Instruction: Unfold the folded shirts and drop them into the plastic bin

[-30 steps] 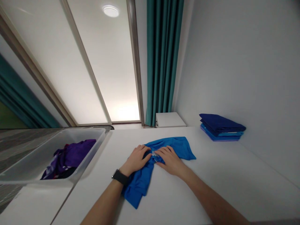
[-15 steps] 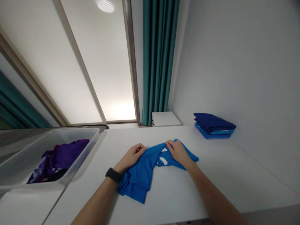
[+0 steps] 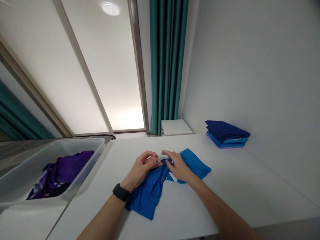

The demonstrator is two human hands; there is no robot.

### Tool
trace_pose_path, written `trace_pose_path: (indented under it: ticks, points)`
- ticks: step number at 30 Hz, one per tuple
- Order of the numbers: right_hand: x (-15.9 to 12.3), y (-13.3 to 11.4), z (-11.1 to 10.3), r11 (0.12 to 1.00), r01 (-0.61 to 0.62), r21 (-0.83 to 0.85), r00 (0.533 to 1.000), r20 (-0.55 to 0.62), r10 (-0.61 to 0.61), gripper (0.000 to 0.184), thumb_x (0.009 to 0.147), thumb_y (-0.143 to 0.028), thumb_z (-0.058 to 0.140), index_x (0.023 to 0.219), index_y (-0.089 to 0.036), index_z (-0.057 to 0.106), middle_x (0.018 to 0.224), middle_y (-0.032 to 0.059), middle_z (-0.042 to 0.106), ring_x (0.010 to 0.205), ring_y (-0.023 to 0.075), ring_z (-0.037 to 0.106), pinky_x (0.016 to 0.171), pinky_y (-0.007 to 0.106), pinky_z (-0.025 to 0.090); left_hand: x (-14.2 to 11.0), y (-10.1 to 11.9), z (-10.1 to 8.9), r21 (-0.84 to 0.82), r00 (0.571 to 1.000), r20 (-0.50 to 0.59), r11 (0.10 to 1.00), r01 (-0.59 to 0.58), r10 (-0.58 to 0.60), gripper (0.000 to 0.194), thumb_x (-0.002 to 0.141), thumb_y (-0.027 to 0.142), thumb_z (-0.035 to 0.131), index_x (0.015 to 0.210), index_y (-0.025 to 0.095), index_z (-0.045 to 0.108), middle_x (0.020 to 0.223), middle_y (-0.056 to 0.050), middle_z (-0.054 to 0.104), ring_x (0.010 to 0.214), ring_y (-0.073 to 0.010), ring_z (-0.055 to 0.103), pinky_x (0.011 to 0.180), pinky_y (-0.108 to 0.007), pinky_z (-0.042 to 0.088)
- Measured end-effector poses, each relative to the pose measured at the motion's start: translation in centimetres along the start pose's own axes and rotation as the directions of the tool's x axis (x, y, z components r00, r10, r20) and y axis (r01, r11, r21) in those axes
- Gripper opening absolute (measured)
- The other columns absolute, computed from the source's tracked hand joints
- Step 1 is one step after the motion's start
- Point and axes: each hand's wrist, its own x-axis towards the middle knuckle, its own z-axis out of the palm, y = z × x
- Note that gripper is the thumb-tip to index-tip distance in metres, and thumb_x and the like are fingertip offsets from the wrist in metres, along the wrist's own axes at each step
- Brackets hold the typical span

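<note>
A blue garment (image 3: 147, 196) with white print lies crumpled across the white table (image 3: 190, 210). At its upper left edge, the fingers and thumb of my left hand (image 3: 143, 166) pinch a bit of the cloth. My right hand (image 3: 180, 166) rests over the middle of the garment near the white print, its index finger stretched toward my left hand and its thumb apart. Part of the cloth spreads out to the right beyond my right hand. Both hands hide the bunched fabric between them. A dark watch is on my left wrist.
At the left is a translucent plastic bin (image 3: 100, 146) with purple clothes (image 3: 72, 168) in it. A stack of folded blue clothes (image 3: 226, 135) sits at the table's right, by the wall. Behind the table are a white cabinet (image 3: 176, 127) and a green curtain (image 3: 166, 66).
My right hand has moved left, close to my left hand, and its fingers have spread. The garment's middle has bunched up between the hands, and its right part now lies more exposed.
</note>
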Motion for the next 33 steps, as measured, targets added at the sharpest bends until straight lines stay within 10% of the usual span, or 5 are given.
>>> trace_pose_path:
  ticks: [7, 16, 23, 28, 33]
  points:
    - [-0.5, -0.8, 0.8, 0.957, 0.124, -0.26, 0.975, 0.212, -0.069, 0.027, 0.087, -0.016, 0.054, 0.112, -0.024, 0.062, 0.099, 0.0047, 0.061, 0.098, 0.0224, 0.049, 0.088, 0.038, 0.035, 0.3, 0.4, -2.0, 0.644, 0.995, -0.032, 0.763, -0.049, 0.091, 0.026, 0.089, 0.044, 0.055, 0.098, 0.019, 0.057, 0.076, 0.001, 0.061, 0.066, -0.014, 0.057, 0.059, -0.025, 0.045]
    - [0.0, -2.1, 0.4, 0.994, 0.065, -0.093, 0.975, -0.206, -0.083, 0.012, 0.077, -0.009, 0.054, 0.079, -0.02, 0.052, 0.091, 0.0042, 0.062, 0.095, 0.0219, 0.053, 0.088, 0.04, 0.037, -0.4, -0.4, -1.2, 0.978, 0.98, 0.186, 0.08, -0.192, 0.075, 0.029, 0.096, 0.046, 0.041, 0.085, 0.023, 0.056, 0.069, -0.002, 0.063, 0.066, -0.021, 0.061, 0.062, -0.027, 0.038]
    - [2.6, -6.3, -6.1, 0.833, -0.28, 0.477, 0.927, 0.36, 0.106, 0.043, 0.084, -0.028, 0.061, 0.124, -0.023, 0.048, 0.078, -0.0041, 0.064, 0.063, 0.0118, 0.057, 0.057, 0.024, 0.046, 1.1, 7.3, -1.9, 0.972, 0.913, 0.209, 0.027, -0.233, 0.352, 0.024, 0.09, 0.038, 0.048, 0.075, 0.023, 0.059, 0.059, 0.0, 0.056, 0.058, -0.0181, 0.054, 0.057, -0.027, 0.035]
    - [6.0, -8.6, -12.7, 0.836, -0.415, 0.359, 0.675, 0.738, 0.019, 0.027, 0.071, -0.034, 0.074, 0.094, -0.019, 0.07, 0.088, 0.0031, 0.072, 0.077, 0.018, 0.066, 0.065, 0.027, 0.054, 2.3, 17.7, -0.4, 0.935, 0.851, 0.242, 0.121, -0.332, 0.467, 0.023, 0.085, 0.037, 0.057, 0.069, 0.02, 0.06, 0.057, 0.003, 0.054, 0.054, -0.0132, 0.048, 0.053, -0.025, 0.032]
    - [8.1, -7.6, -17.5, 0.954, -0.229, 0.193, 0.836, 0.541, 0.091, 0.02, 0.058, -0.025, 0.082, 0.075, -0.02, 0.073, 0.066, -0.0015, 0.069, 0.056, 0.0151, 0.061, 0.053, 0.025, 0.051, 3.6, 25.2, -2.3, 0.848, 0.738, -0.068, 0.428, -0.312, 0.671, 0.016, 0.082, 0.021, 0.063, 0.069, 0.013, 0.058, 0.052, 0.005, 0.041, 0.057, -0.011, 0.048, 0.063, -0.026, 0.042]
